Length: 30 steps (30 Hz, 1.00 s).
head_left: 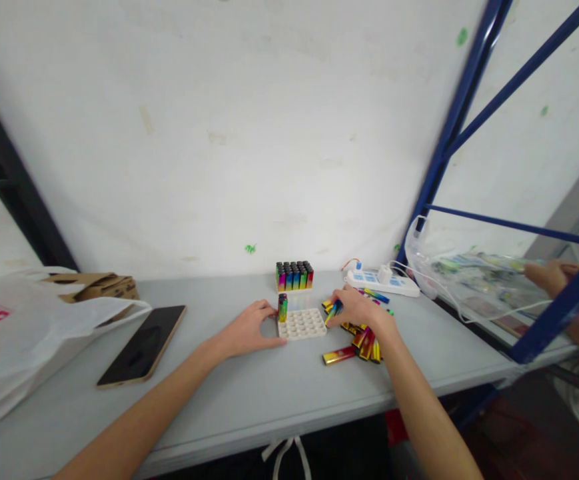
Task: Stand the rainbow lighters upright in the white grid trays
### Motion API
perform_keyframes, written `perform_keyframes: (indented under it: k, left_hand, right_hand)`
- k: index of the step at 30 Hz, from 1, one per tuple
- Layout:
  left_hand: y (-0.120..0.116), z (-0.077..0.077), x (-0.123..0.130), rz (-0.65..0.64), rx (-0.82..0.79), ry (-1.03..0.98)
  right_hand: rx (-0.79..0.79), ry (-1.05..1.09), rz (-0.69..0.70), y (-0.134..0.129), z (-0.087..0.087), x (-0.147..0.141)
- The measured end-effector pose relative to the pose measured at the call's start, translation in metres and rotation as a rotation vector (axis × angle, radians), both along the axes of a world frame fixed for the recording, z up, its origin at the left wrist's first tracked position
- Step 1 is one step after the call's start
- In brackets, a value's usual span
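A white tray [305, 325] with rows of round holes lies on the grey table. One rainbow-coloured lighter [282, 308] stands upright in its back left corner. My left hand [253, 328] rests at the tray's left side, fingers apart, with the thumb by the front left corner. Just right of the tray, my right hand [353, 308] has its fingers closed round a blue-green lighter [335, 311]. Beneath and in front of that hand lies a loose pile of shiny lighters [366, 343]. Behind the tray, a block of upright lighters [294, 276] stands in rows.
A phone [142, 347] lies at left, beside a white plastic bag [34, 333] and cardboard [99, 288]. At the back right is a power strip [384, 283] with cables. Another person's hand [552, 275] shows beyond the blue metal frame [442, 160].
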<state>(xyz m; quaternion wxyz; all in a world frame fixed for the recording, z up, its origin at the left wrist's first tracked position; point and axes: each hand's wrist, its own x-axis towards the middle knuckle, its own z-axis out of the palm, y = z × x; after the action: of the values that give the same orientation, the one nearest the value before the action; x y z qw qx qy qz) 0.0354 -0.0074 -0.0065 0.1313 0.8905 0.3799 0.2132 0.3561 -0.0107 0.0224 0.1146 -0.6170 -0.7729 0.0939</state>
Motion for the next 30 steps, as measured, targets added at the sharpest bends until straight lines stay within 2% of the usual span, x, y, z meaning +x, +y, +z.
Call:
perform_keyframes:
  k: [4, 8, 14, 21, 25, 30]
  left_hand:
    - [0.000, 0.000, -0.001, 0.000, 0.010, -0.011]
    - [0.000, -0.001, -0.001, 0.001, 0.006, -0.007]
    - [0.000, 0.000, 0.000, -0.002, -0.006, 0.003]
    - [0.000, -0.001, 0.000, -0.008, 0.006, -0.011]
    - [0.000, -0.002, 0.000, -0.007, 0.013, -0.019]
    - [0.001, -0.002, 0.000, -0.013, 0.019, -0.015]
  right_hand:
    - [0.100, 0.139, 0.131, 0.006, 0.005, -0.003]
    - [0.142, 0.413, 0.205, 0.006, 0.012, -0.009]
    - [0.059, 0.823, 0.345, -0.001, 0.020, -0.027]
    - [-0.093, 0.959, 0.423, -0.013, 0.023, -0.057]
    - [-0.254, 1.087, 0.377, -0.022, 0.022, -0.076]
    - [-0.293, 1.179, 0.203, -0.016, 0.014, -0.087]
